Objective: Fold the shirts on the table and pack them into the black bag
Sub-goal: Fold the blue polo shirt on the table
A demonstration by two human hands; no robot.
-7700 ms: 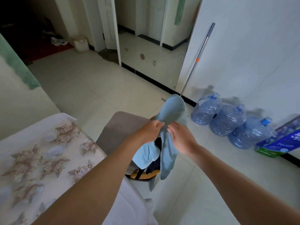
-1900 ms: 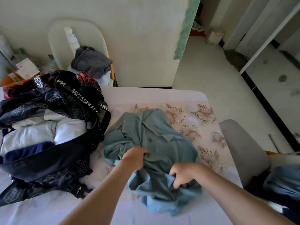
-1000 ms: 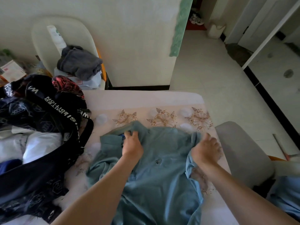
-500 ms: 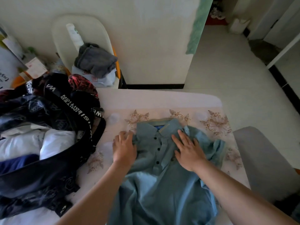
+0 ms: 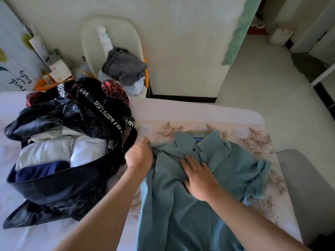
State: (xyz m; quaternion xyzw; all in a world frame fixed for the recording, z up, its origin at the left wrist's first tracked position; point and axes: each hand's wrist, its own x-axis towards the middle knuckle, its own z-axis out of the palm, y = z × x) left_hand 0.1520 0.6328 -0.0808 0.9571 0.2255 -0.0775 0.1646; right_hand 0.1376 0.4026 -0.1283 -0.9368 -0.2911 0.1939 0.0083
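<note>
Strap (image 5: 110, 119) "LIMITED EDITION", black bag (image 5: 54, 184); shirt (image 5: 230, 160) beside.

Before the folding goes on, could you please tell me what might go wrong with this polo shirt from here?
One sleeve of the polo shirt lies bunched, so folding could trap creases. The left hand pinches cloth right beside the strap of the black bag and might snag it. The bag already looks nearly full.

Dim, soft daylight from the upper right, brightest on the floor (image 5: 268, 98), only faint, diffuse shadows, slight motion blur at the left hand (image 5: 139, 157), wide-angle bowing toward the edges.
</note>
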